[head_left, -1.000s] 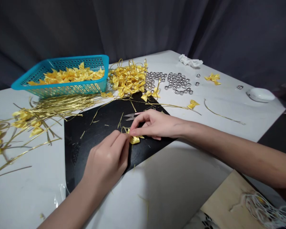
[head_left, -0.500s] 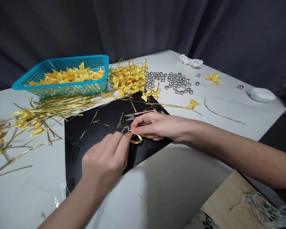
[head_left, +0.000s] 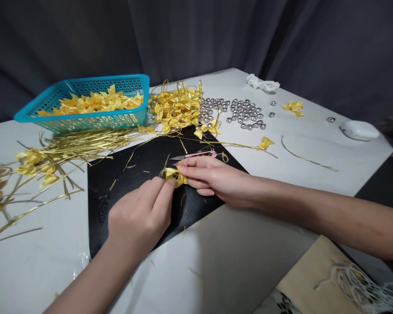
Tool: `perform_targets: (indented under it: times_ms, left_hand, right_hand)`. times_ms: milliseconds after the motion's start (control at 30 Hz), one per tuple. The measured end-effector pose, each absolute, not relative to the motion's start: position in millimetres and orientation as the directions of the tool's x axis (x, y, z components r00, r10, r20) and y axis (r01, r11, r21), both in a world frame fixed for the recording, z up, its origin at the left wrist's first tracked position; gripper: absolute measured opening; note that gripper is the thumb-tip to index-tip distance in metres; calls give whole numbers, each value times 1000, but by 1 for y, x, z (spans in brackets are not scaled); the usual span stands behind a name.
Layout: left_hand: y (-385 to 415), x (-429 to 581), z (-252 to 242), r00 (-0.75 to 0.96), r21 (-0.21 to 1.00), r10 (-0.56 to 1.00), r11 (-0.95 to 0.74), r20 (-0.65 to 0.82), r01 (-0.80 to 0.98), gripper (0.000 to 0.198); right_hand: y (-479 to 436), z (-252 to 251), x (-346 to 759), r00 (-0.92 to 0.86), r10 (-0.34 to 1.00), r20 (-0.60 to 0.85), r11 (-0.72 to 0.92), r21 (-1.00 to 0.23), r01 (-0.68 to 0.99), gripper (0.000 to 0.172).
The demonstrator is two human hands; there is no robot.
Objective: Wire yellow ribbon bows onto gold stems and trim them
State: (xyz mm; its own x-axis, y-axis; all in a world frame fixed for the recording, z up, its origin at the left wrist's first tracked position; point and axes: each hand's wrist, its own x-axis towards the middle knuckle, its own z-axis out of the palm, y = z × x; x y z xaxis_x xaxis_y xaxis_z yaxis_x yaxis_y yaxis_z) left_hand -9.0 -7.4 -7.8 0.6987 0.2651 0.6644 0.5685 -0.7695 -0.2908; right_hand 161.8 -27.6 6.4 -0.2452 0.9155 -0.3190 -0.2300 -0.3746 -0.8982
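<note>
Over the black mat [head_left: 131, 235], a yellow ribbon flower [head_left: 174, 173] is pinched between my two hands. My left hand [head_left: 142, 207] closes on its lower left side, thumb and forefinger together. On the right side, my right hand [head_left: 206, 176] grips it with thumb and fingertips. Parts of the flower are covered by the fingers. Just behind my right hand lie pink-handled scissors [head_left: 201, 154], with blades pointing left. Short scraps of gold cord are scattered on the mat nearby.
A teal basket [head_left: 91, 117] holds yellow ribbon pieces. Gold cords [head_left: 91, 141] lie before it. A pile of finished-looking yellow flowers [head_left: 177, 107] and several silver beads [head_left: 245, 113] sit behind the mat. A small white dish [head_left: 360, 130] stands at far right.
The ribbon flower has turned, so more of its yellow petals show between my hands. My left hand has shifted slightly left and my right hand's fingers have changed position.
</note>
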Motion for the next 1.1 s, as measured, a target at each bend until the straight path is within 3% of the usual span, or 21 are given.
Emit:
perform_targets:
  times_ms: [333, 633, 733, 833, 967, 1100]
  left_hand:
    - [-6, -9, -11, 619, -69, 460, -765, 636, 640, 9]
    - [-7, -10, -9, 619, -15, 495, -774, 610, 633, 10]
    - [-7, -11, -9, 613, -1, 511, -768, 602, 641, 10]
    - [-8, -12, -9, 594, 31, 534, -759, 602, 651, 10]
    - [-8, -13, -8, 571, 59, 557, -745, 602, 665, 10]
    - [-8, -13, -8, 578, 62, 561, -747, 593, 662, 9]
  right_hand:
    - [-22, 9, 165, -225, 907, -356, -389, -913, -121, 18]
    - [-22, 6, 165, -228, 913, -339, -363, -929, -71, 16]
    - [-24, 6, 165, -235, 918, -320, -323, -946, 28, 13]
    - [-26, 7, 164, -143, 979, -144, -106, -964, 245, 19]
    - [-27, 4, 165, -157, 956, 249, 294, -812, 504, 21]
    - [-27, -1, 168, -194, 909, 369, 411, -717, 564, 15]
